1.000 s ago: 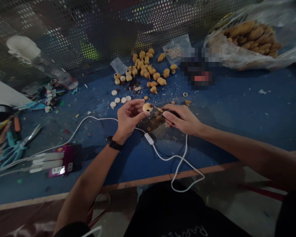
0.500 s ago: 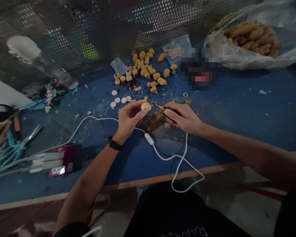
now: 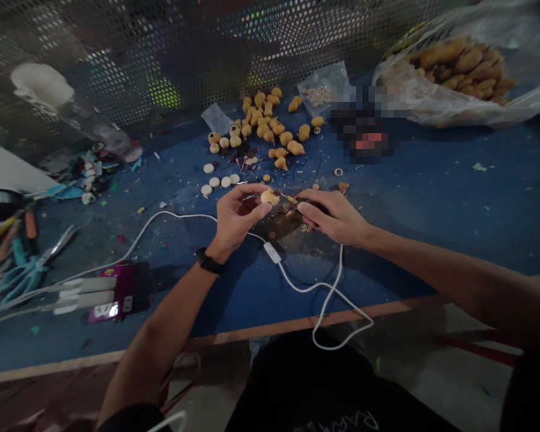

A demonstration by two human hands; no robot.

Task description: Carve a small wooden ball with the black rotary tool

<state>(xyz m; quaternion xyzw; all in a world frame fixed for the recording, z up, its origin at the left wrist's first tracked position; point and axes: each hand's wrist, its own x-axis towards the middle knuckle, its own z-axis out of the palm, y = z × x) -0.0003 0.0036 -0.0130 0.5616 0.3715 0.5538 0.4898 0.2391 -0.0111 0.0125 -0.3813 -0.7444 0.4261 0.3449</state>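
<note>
Between the thumb and fingers of my left hand (image 3: pixel 237 215) is a small pale gourd piece (image 3: pixel 269 197), with a dark opening on its lower side. My right hand (image 3: pixel 335 216) grips a slim rotary tool (image 3: pixel 291 200), its body mostly hidden by the fingers. The tool's tip points left and meets the upper right of the gourd piece. A white cable (image 3: pixel 341 264) hangs below my right hand and runs to an inline switch (image 3: pixel 272 252).
Small gourds (image 3: pixel 263 123) and white discs (image 3: pixel 213 182) lie beyond my hands. A plastic bag of gourds (image 3: pixel 468 66) is at the back right. On the left are scissors (image 3: pixel 38 264), a purple power box (image 3: pixel 125 291) and a clear bottle (image 3: pixel 112 141).
The gourd piece has shifted slightly right and tilted in my left hand. My right hand has moved slightly left, and the tool tip now meets the piece.
</note>
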